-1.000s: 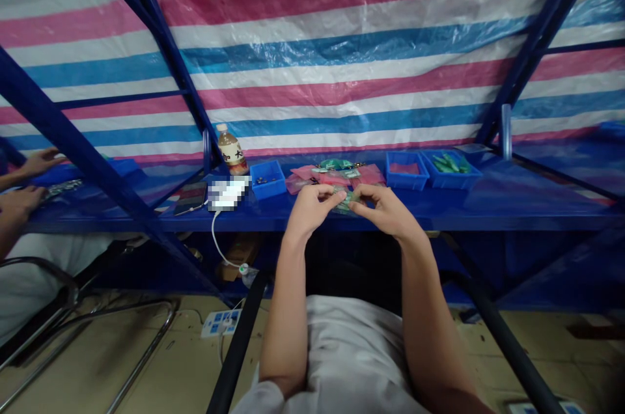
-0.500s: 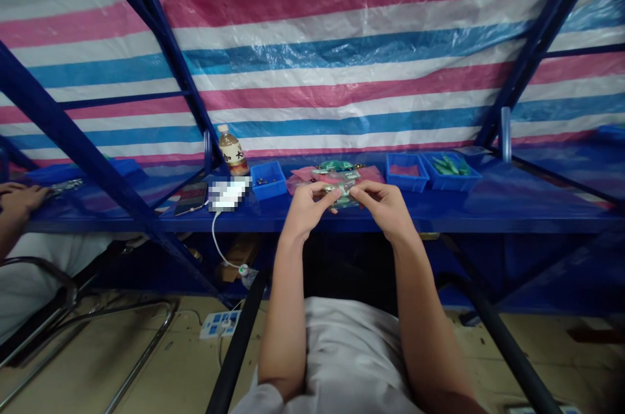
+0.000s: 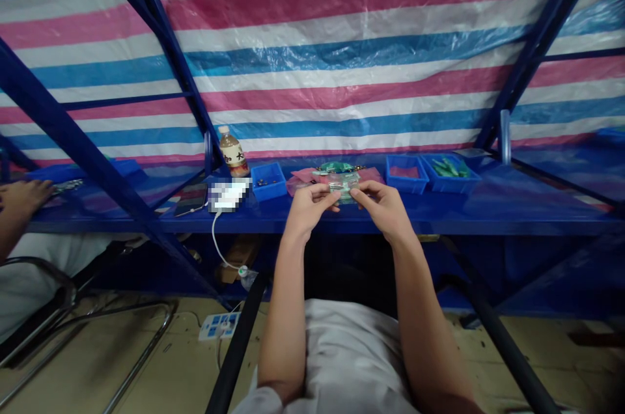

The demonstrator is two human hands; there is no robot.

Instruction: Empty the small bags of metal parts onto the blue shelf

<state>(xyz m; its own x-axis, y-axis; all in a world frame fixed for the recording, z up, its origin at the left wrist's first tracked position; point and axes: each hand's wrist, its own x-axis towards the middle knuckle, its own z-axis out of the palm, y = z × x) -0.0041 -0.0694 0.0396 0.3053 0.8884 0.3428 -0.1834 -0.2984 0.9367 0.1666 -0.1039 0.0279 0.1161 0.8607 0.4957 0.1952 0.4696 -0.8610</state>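
Plastic packet (image 3: 346, 187), long axis crosswise, pinched at its ends by my left hand (image 3: 309, 209) and right hand (image 3: 382, 207), equally near both.

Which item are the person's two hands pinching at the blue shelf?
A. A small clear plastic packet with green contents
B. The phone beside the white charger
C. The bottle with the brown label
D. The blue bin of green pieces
A. The left hand and right hand meet at the small clear plastic packet, held between their fingers, with green showing inside.
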